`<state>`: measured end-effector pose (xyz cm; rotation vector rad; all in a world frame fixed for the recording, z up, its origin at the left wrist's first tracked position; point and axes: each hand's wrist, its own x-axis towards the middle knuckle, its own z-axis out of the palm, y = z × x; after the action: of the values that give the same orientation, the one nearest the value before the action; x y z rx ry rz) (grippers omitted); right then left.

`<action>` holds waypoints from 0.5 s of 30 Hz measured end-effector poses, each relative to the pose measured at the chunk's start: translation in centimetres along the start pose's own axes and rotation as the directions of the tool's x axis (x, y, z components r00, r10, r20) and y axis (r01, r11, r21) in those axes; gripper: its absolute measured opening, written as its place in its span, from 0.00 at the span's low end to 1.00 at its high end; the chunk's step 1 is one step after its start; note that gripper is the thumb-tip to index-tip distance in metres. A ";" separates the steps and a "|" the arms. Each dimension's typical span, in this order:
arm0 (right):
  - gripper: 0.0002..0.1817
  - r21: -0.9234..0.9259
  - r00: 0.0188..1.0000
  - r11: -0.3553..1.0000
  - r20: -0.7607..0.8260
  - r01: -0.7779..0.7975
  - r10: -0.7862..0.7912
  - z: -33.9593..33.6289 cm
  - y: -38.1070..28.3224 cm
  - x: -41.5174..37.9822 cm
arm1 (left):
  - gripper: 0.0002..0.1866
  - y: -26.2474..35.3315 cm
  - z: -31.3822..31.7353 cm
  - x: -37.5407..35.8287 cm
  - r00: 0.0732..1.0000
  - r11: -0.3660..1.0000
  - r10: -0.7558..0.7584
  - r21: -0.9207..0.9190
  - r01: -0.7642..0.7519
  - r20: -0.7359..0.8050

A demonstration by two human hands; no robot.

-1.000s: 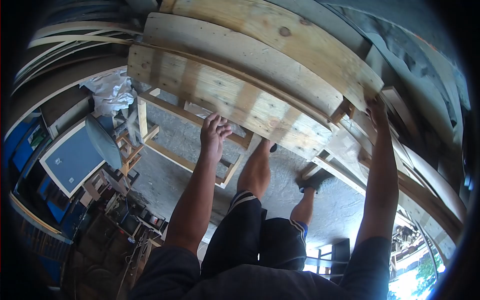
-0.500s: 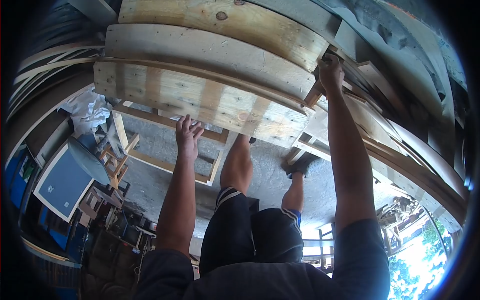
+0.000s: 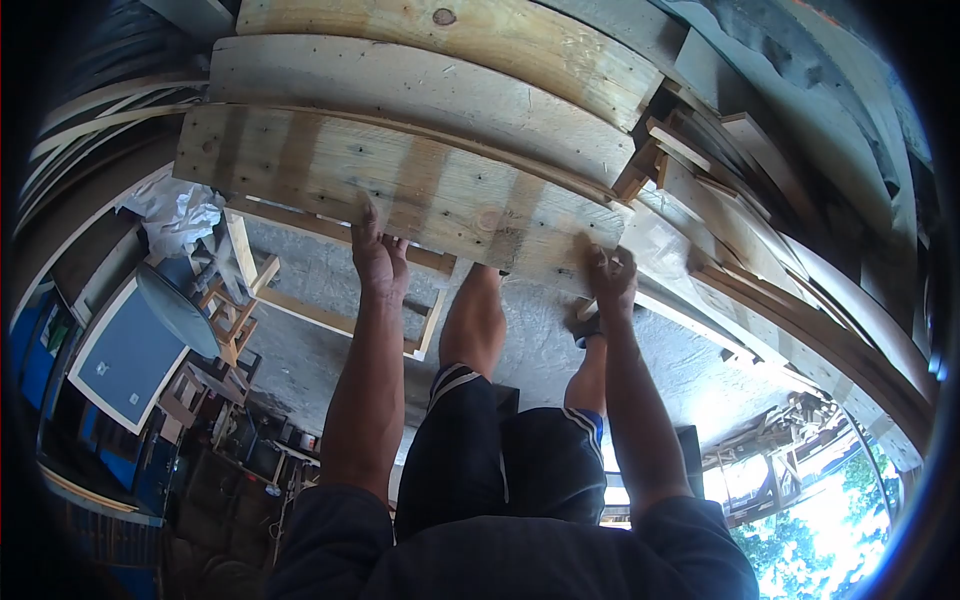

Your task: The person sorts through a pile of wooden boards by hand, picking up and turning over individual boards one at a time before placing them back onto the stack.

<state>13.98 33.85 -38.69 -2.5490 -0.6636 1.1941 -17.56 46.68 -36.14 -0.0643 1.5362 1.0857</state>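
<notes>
A wide wooden plank [image 3: 330, 170] with darker bands and small nail holes lies across the view in front of me. My left hand [image 3: 380, 260] grips its near edge left of the middle, the thumb on the upper face and the fingers partly hidden under the edge. Close to the plank's right end, my right hand [image 3: 613, 278] is closed on the same near edge, with fingertips against the wood. Behind it lie a greyish board [image 3: 420, 95] and a yellowish knotted board [image 3: 540, 50].
Stacked wood offcuts [image 3: 690, 165] and long strips run along the right. A wooden frame [image 3: 310, 312] stands on the concrete floor [image 3: 530, 345] below the plank. At left are a crumpled plastic bag [image 3: 180, 215] and a blue-grey framed panel [image 3: 130, 355].
My right hand has come down from the offcuts at upper right onto the plank's right end. My left hand has closed on the near edge. The plank has shifted slightly up and left in view.
</notes>
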 end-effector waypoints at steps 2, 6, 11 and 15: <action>0.32 -0.061 0.993 0.994 -0.069 0.094 -0.098 -0.2 -0.4 0.3 | 0.31 0.3 1.8 -1.0 1.000 1.000 -0.003 -0.019 0.003 0.024; 0.28 0.416 0.977 0.894 -0.194 0.166 -0.091 -4.0 -6.3 2.1 | 0.29 0.2 7.0 -0.7 0.985 0.994 0.026 -0.110 -0.007 0.172; 0.25 0.238 0.876 0.879 -0.368 0.412 -0.311 -6.0 -10.3 10.4 | 0.23 0.8 14.0 3.3 0.974 0.977 0.003 0.205 -0.050 0.225; 0.29 0.039 0.835 0.943 -0.479 0.329 -0.272 -3.5 -10.9 19.6 | 0.23 -0.1 12.6 0.8 0.980 0.872 0.030 0.475 -0.121 0.196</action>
<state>24.44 52.96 -44.96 -2.3773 -0.8017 0.4678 -8.29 55.20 -35.19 0.4361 1.6103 0.7128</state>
